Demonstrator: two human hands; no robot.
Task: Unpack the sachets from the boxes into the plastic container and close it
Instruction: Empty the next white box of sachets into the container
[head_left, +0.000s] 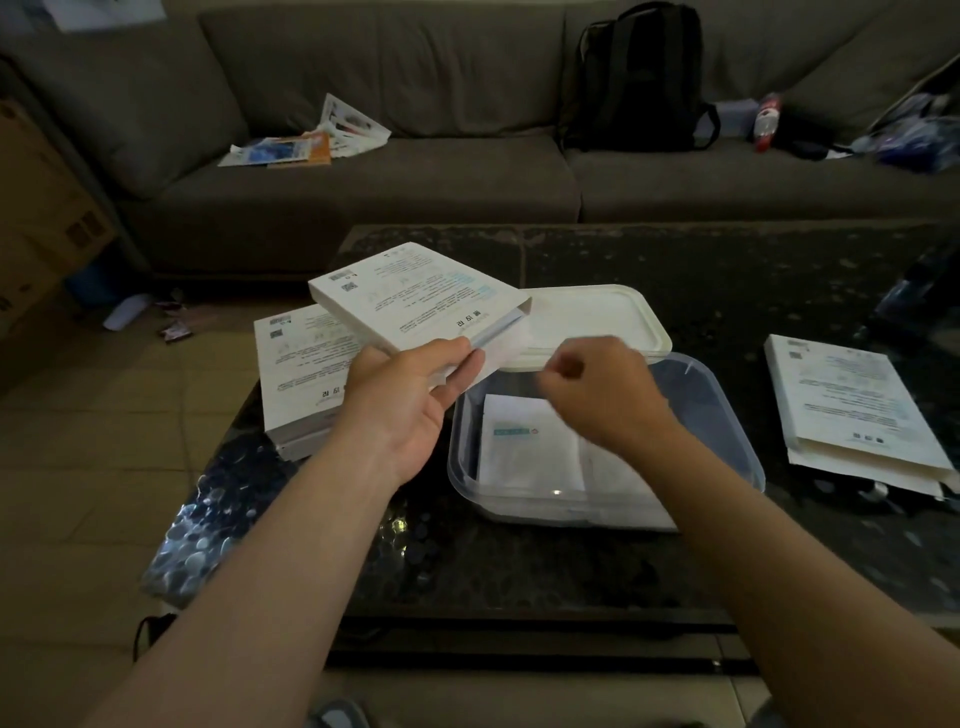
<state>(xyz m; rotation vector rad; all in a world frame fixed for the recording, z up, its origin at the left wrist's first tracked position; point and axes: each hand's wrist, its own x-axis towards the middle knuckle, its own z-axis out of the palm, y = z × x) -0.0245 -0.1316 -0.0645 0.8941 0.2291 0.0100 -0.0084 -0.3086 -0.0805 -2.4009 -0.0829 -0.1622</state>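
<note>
My left hand (415, 395) grips a flat white box (415, 296) by its open near end and holds it tilted above the table, left of the container. A white flap or sachet edge shows at that open end. My right hand (602, 389) hovers over the clear plastic container (737, 415), fingers curled, blurred, nothing visibly in it. White sachets (530, 447) lie flat inside the container. The white lid (597, 322) lies on the table just behind the container. A second white box (301, 374) lies under my left hand's box. A third box (857, 410), its end open, lies at the right.
The dark glossy coffee table (519, 561) carries everything. Behind it stands a grey sofa (415, 171) with loose papers (306, 140), a black backpack (639, 83) and a bottle (766, 122). Cardboard boxes (41, 218) stand on the tiled floor at far left.
</note>
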